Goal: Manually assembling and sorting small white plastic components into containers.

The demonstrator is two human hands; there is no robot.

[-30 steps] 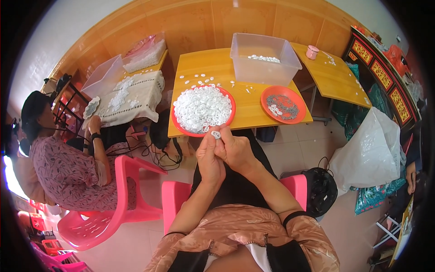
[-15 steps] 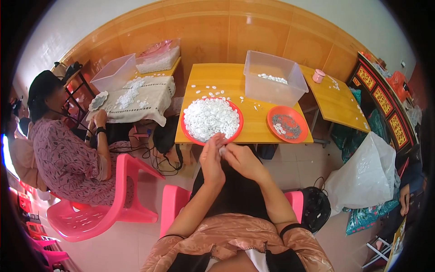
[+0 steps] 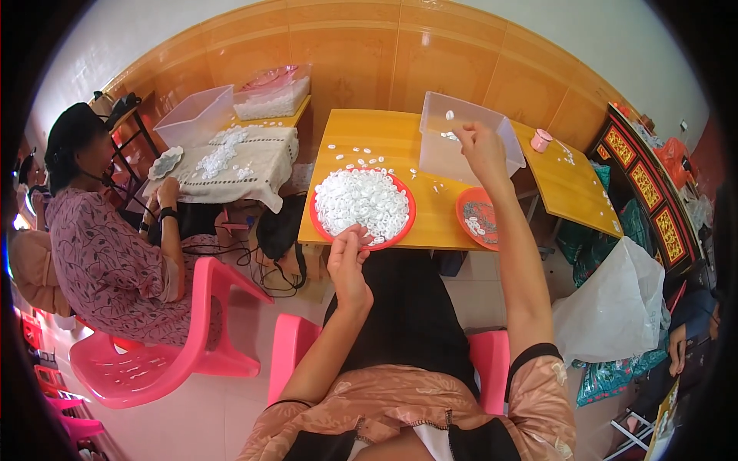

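Over the clear plastic bin (image 3: 516,163) my right hand (image 3: 483,150) is raised, its fingers loosely bent. A small white oval plastic piece (image 3: 450,115) shows just off the fingertips, apart from them. Near the front rim of the red basin (image 3: 410,201), my left hand (image 3: 350,269) is closed with thumb and fingers together; whatever it holds is too small to make out. Heaped in that basin are many white oval pieces (image 3: 360,201). An orange-red dish (image 3: 466,201), partly behind my right forearm, holds small grey bits and a few white pieces.
Loose white pieces lie on the yellow table (image 3: 338,127). To the left, a person (image 3: 115,253) sits at a cloth-covered table (image 3: 269,154) with more white pieces. A pink cup (image 3: 541,140) stands on the right-hand table. A white sack (image 3: 611,307) rests on the floor at right.
My right hand has left my left hand and moved up and right over the clear bin. A white piece now shows beside it. My left hand has shifted slightly left.
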